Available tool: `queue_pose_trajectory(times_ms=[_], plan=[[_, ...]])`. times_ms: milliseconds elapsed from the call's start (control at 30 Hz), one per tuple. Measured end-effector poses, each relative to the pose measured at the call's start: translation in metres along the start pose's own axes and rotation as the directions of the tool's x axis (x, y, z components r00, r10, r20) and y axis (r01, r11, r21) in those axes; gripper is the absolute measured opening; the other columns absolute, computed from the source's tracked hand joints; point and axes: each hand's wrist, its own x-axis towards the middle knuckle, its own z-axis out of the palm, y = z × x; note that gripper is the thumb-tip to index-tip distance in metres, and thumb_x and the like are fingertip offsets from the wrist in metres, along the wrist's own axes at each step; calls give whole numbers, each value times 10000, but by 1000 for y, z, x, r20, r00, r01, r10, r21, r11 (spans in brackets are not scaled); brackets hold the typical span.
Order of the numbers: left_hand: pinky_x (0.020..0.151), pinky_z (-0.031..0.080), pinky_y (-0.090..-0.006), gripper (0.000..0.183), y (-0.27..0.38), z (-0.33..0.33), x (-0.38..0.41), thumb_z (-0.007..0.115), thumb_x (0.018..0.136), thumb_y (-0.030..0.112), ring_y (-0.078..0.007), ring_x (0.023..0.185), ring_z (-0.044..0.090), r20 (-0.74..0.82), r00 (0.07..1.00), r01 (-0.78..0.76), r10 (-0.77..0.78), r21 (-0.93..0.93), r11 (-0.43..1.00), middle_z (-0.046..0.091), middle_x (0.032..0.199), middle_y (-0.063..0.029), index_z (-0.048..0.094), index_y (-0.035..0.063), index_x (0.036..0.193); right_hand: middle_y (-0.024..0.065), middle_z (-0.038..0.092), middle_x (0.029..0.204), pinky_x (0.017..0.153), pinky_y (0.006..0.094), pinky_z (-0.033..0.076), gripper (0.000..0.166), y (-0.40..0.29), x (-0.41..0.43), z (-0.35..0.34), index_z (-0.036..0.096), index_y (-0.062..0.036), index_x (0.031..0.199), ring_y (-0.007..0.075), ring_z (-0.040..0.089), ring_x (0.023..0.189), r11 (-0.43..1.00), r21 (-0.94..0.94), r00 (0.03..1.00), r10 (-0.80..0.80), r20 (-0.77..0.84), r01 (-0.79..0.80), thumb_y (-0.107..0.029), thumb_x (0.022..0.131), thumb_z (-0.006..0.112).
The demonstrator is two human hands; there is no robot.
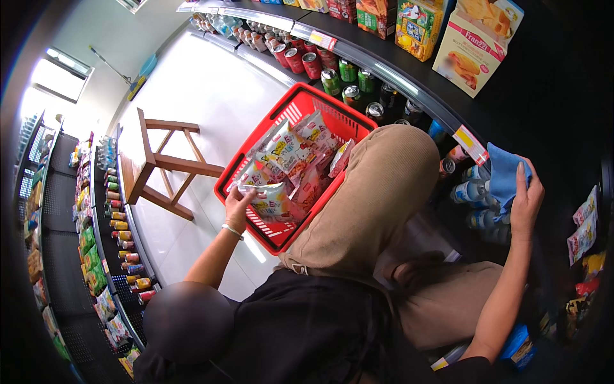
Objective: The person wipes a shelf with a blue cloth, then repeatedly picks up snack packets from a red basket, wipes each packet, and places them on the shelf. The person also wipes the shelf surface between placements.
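A red plastic shopping basket [357, 116] holding several plastic snack bags stands beside my bent knee. At its near left corner, my left hand [238, 206] grips the upper edge of a white and yellow snack bag [268, 199], which lies on top of the others. Over on the right, my right hand [526, 192] holds a blue cloth [503, 175] against the front edge of a black shelf [427, 105], beside a price label [470, 144]. Part of the cloth hangs below that edge, near some plastic bottles.
Drink cans [331, 79] and plastic bottles [467, 192] stand on the lower shelf. Boxed biscuits [467, 57] stand on the shelf above. A wooden stool [139, 165] is left of the basket, and a stocked shelf rack [112, 269] runs along the far left.
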Motion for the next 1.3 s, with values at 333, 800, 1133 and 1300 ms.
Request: queue_pose_trajectory(times_ms=[333, 800, 1133, 1300], plan=[[819, 539, -302, 312, 15, -43, 11, 735, 732, -17, -161, 861, 662, 299, 934, 55, -197, 425, 904, 684, 958, -60, 636, -24, 1028, 147, 706, 957, 836, 340, 502, 366, -11, 2, -1, 679, -22, 1114, 248, 672, 889, 1000, -2, 1000, -8, 26, 8, -309, 1042, 464], [926, 503, -442, 512, 96, 63, 17, 789, 697, 183, -372, 1071, 608, 716, 697, -702, -37, 692, 167, 655, 1107, -169, 619, 56, 1164, -21, 529, 593, 532, 287, 386, 311, -10, 10, 19, 651, -73, 825, 68, 471, 548, 752, 603, 949, 315, 23, -265, -325, 985, 566], [847, 510, -355, 273, 290, 350, -18, 671, 784, -7, -302, 950, 675, 836, 163, -976, 524, 58, 211, 682, 989, -165, 638, -24, 1054, 136, 644, 1178, 981, 458, 509, 319, 0, 19, -68, 595, -43, 1152, 259, 626, 1108, -290, 957, 740, 640, 207, -16, -288, 951, 624], [825, 523, -332, 228, 283, 486, -44, 674, 796, -1, -248, 909, 695, 901, -14, -934, 433, -166, 316, 705, 937, -155, 649, -42, 1019, 115, 687, 1014, 849, 430, 568, 159, -9, 26, -53, 640, -28, 1043, 234, 689, 916, -340, 935, 761, 633, 145, 105, -96, 904, 603]])
